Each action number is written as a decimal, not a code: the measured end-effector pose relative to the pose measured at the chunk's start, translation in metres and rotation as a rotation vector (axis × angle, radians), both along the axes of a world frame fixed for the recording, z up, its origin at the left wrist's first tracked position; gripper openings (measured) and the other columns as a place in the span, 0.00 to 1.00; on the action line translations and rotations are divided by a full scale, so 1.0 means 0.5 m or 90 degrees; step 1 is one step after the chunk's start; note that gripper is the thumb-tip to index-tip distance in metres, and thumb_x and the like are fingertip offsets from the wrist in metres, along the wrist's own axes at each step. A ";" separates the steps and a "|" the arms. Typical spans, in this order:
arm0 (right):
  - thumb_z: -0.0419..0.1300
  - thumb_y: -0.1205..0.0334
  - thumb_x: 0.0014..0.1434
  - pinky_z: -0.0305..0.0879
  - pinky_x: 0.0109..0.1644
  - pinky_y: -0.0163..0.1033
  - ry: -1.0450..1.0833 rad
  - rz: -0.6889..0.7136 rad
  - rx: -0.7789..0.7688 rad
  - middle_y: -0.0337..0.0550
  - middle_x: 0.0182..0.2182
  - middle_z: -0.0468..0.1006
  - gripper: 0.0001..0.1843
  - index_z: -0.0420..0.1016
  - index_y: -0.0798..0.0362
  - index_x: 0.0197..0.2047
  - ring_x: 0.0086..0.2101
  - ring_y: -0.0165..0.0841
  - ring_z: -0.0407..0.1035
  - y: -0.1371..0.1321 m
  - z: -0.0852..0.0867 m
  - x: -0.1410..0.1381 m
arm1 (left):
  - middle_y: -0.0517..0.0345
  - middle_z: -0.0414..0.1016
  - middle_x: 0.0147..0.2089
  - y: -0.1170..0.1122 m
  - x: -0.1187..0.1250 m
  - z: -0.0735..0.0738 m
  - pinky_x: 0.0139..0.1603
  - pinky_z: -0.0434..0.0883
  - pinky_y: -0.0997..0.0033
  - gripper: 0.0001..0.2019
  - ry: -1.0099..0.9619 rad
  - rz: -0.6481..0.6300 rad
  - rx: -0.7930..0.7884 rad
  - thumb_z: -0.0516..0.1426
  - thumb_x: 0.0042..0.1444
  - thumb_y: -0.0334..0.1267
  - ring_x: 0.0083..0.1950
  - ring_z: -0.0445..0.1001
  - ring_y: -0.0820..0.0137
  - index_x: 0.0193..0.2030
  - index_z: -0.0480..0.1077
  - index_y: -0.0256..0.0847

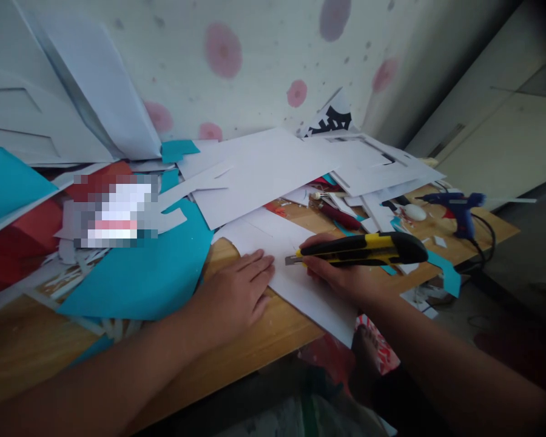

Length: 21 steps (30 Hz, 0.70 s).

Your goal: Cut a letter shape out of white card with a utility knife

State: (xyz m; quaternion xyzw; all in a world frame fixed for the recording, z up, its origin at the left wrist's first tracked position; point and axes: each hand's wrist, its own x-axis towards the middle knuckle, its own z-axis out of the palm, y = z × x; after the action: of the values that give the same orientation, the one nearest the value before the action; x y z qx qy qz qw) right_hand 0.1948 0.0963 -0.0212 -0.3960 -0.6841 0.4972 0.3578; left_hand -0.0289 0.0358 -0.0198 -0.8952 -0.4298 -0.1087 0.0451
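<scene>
At the near edge of the wooden table (273,328), a white sheet (295,291) lies aslant, its near corner jutting past that edge. The left hand (236,285) is spread nearly flat, palm down, fingers almost straight and close together, fingertips resting on the sheet's left margin; it grasps nothing. The right hand (332,273) is closed around a yellow and black utility knife (364,247), its bare blade pointing left above the sheet; whether the blade touches the paper I cannot tell. Left of the left hand lies a teal sheet (150,285). Beyond the knife, toward the table's right corner, sits a blue glue gun (464,209). Farther back, larger white boards (264,173) overlap along the far edge, before a spotted wall (264,91).
</scene>
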 end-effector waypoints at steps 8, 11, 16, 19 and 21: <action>0.61 0.57 0.57 0.64 0.33 0.38 -0.082 0.004 0.113 0.39 0.29 0.74 0.07 0.70 0.47 0.39 0.31 0.33 0.69 0.000 0.015 -0.004 | 0.45 0.65 0.63 0.000 0.004 0.004 0.63 0.63 0.53 0.22 0.015 0.007 -0.047 0.53 0.60 0.39 0.65 0.61 0.56 0.58 0.66 0.32; 0.62 0.59 0.55 0.65 0.38 0.39 -0.138 0.034 0.161 0.40 0.34 0.76 0.07 0.73 0.47 0.39 0.34 0.33 0.70 0.000 0.023 0.006 | 0.45 0.65 0.63 0.001 0.006 0.006 0.63 0.64 0.53 0.20 0.030 0.024 -0.057 0.52 0.60 0.39 0.65 0.61 0.56 0.57 0.66 0.33; 0.61 0.61 0.55 0.65 0.41 0.40 -0.167 0.055 0.217 0.39 0.34 0.78 0.07 0.75 0.46 0.39 0.34 0.34 0.71 -0.003 0.034 0.019 | 0.49 0.63 0.64 0.003 0.007 0.007 0.63 0.64 0.56 0.20 0.026 0.043 -0.081 0.53 0.61 0.44 0.65 0.61 0.59 0.57 0.67 0.39; 0.61 0.61 0.55 0.65 0.40 0.39 -0.161 0.062 0.216 0.38 0.33 0.77 0.06 0.75 0.47 0.38 0.33 0.33 0.71 -0.003 0.036 0.022 | 0.49 0.64 0.64 0.003 0.009 0.002 0.63 0.63 0.54 0.22 0.010 0.048 -0.060 0.51 0.62 0.45 0.65 0.61 0.58 0.60 0.65 0.40; 0.60 0.61 0.55 0.65 0.39 0.39 -0.149 0.072 0.212 0.38 0.33 0.77 0.06 0.74 0.47 0.38 0.33 0.32 0.70 -0.002 0.035 0.026 | 0.49 0.65 0.63 0.002 0.011 -0.003 0.62 0.64 0.53 0.23 0.006 0.061 -0.047 0.51 0.62 0.46 0.64 0.62 0.58 0.60 0.65 0.39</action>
State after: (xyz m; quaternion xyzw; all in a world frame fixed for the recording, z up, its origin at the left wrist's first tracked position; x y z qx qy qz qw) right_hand 0.2076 0.0953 -0.0039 -0.3477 -0.8146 0.3473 0.3081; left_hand -0.0234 0.0368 -0.0212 -0.8753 -0.4755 -0.0864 0.0189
